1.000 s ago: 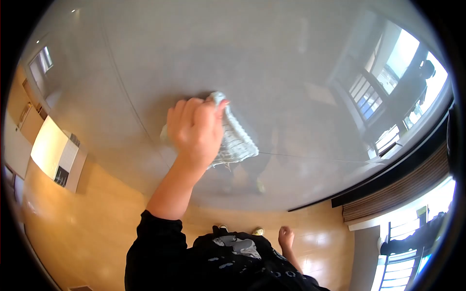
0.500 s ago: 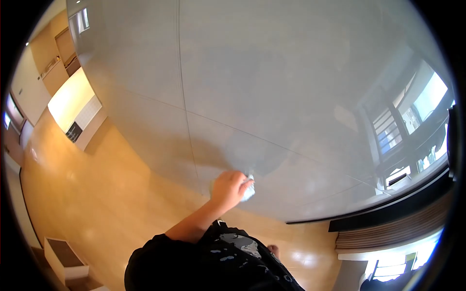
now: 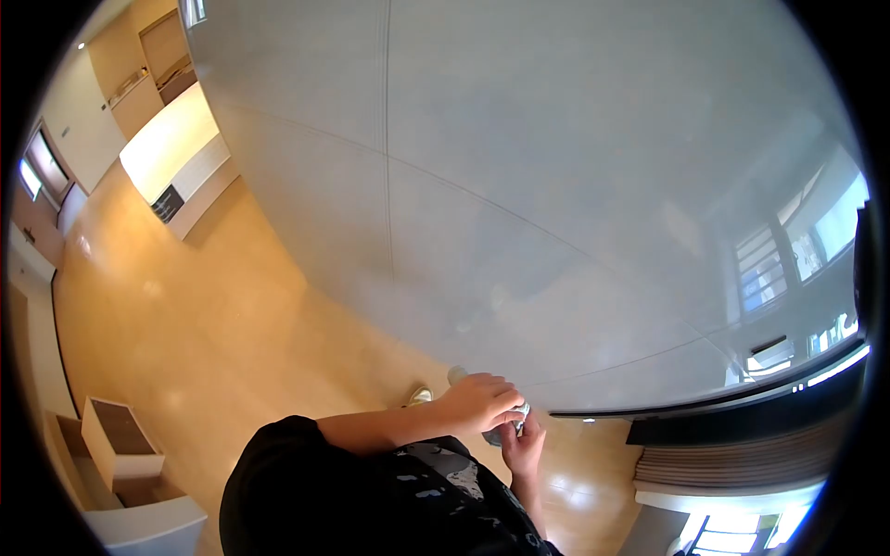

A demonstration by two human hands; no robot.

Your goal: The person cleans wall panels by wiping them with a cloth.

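Note:
My left hand [image 3: 480, 402] is closed on a small pale crumpled cloth [image 3: 492, 436], close in front of my dark patterned shirt. My right hand [image 3: 524, 447] has come up against it from below, and its fingers are bent at the cloth's edge. Most of the cloth is hidden between the two hands. Beyond them rises a large glossy grey surface [image 3: 556, 222] with thin seams, and both hands are apart from its lower edge.
A light shoe [image 3: 422, 396] shows on the yellowish floor [image 3: 232, 343]. At lower left stand box-like units [image 3: 120, 463]. A lit white counter [image 3: 176, 139] is at upper left. A dark ledge [image 3: 723, 422] and brown pleated blinds [image 3: 732, 468] lie at right.
My left hand has drawn back from the grey surface toward my body with the cloth. My right hand has come into view and meets it. The view has shifted slightly.

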